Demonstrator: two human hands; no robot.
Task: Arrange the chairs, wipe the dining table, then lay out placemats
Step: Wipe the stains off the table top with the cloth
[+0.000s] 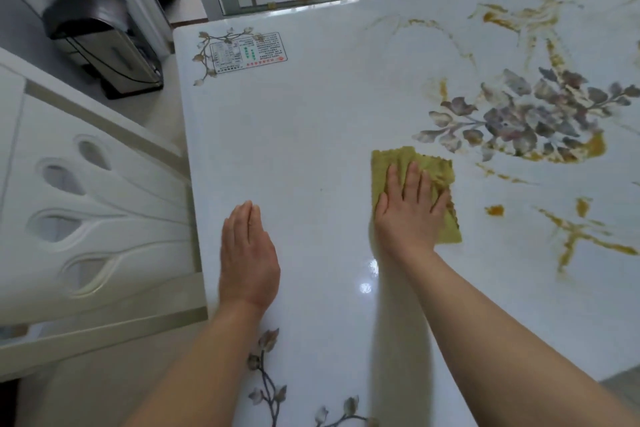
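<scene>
The right hand [410, 211], a little right of the frame's centre, lies flat with straight, spread fingers pressing down on a square olive-yellow terry cloth [405, 157]. It grips nothing; the cloth is only pinned under the palm, with its far and right edges showing past the fingers. The left hand [249, 253], lower centre-left, also rests flat and relaxed with fingers together on the glossy white, flower-printed dining table [311, 132], apparently as a brace. Ochre, mustard-like smears [571, 239] run across the right half of the frame, from just beside the cloth up to the upper right corner. Wiping looks only partly done, and no placemats are in view. The main risk, as I judge it, is that the cloth, already tinted like the stain, loads up and drags the mess across the clean left half rather than lifting it. Since the cloth is pinned and not gripped, a quick stroke on this slick surface could let it bunch or slip out, putting bare fingers into the smear. A long reach to the far right could make the bracing left hand slide on the gloss. Hard rubbing at the upper left could lift the printed paper label sticker [249, 52]. The white carved chair [97, 211] stands close against the table's left edge, well apart from both hands.
</scene>
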